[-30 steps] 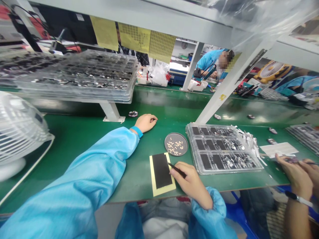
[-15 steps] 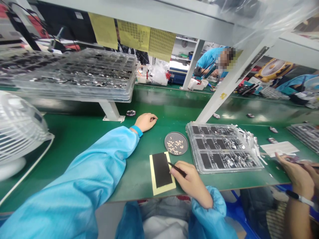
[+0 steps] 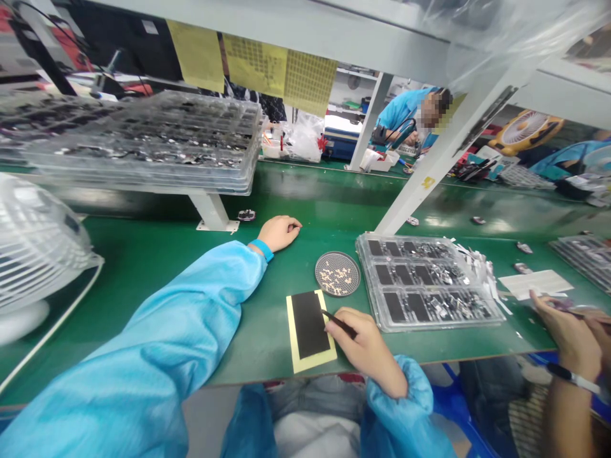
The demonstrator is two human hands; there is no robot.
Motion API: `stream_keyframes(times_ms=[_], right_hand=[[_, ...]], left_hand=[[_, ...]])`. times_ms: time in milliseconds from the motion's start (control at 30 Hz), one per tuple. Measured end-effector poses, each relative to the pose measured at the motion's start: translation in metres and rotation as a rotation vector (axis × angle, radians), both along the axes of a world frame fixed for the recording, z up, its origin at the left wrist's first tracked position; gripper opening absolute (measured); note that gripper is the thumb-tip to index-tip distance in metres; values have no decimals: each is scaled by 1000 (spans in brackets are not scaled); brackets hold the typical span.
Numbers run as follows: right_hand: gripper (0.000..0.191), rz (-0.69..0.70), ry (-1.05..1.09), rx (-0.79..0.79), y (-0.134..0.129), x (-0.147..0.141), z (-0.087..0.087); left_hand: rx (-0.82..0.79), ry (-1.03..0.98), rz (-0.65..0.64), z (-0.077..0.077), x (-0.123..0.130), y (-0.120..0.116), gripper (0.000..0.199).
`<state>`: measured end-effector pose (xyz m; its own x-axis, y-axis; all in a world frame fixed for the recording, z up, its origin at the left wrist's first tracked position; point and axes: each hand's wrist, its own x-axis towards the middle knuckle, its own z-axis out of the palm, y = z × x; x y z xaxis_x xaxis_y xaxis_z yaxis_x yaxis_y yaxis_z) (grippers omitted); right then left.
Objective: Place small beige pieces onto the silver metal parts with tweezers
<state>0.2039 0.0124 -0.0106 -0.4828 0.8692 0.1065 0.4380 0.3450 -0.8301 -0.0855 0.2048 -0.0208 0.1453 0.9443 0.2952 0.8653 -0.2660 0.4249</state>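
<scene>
1. Black sheet (image 3: 308, 327) is lying on its yellow backing (image 3: 310, 362), flat on the counter (image 3: 258, 343) near the front edge; a careless tug could drag both over.
2. Right hand (image 3: 359, 337): its fingers are pinching a dark slim tool (image 3: 340, 325), the tip pointing onto the sheet's right side — touching or just above, I cannot tell. Too steep a push could be scratching or creasing the surface.
3. A round dish (image 3: 352, 262) is sitting just beside the backing's upper right corner, holding small pale pieces (image 3: 334, 283); a stray knuckle could scatter them.
4. The left hand (image 3: 278, 233) is resting well apart, fingers curling loosely; whether they are holding anything, I cannot tell. With that hand not bracing the backing, it could skid.
5. A clear tray (image 3: 429, 326) is standing right of the dish, carrying dark flat parts (image 3: 394, 307); a swinging wrist could jog them.
</scene>
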Motion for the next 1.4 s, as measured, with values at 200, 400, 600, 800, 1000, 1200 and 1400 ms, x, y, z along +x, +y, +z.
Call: stream_keyframes(times_ms=[200,400,600,800,1000,1200,1400], right_hand=[[33,6,9,7,0,0,-1],[33,7,7,-2,-1,0,-1],[32,8,12,-2,-1,0,-1],[32,5,8,3,0,0,-1],[33,5,3,4,0,0,-1],[33,5,-2,0,-1,0,-1],[33,1,-6,9,-1,-1,1]], left_hand=[[-1,2,4,0,0,0,22],[-3,3,10,-1,0,0,22],[3,0,7,-2,-1,2,21],[3,-3,9,-2,0,1,21],[3,-6,5,-2,-1,1,23],[3,-7,9,-2,-1,1,23],[0,-8,6,-1,0,1,23]])
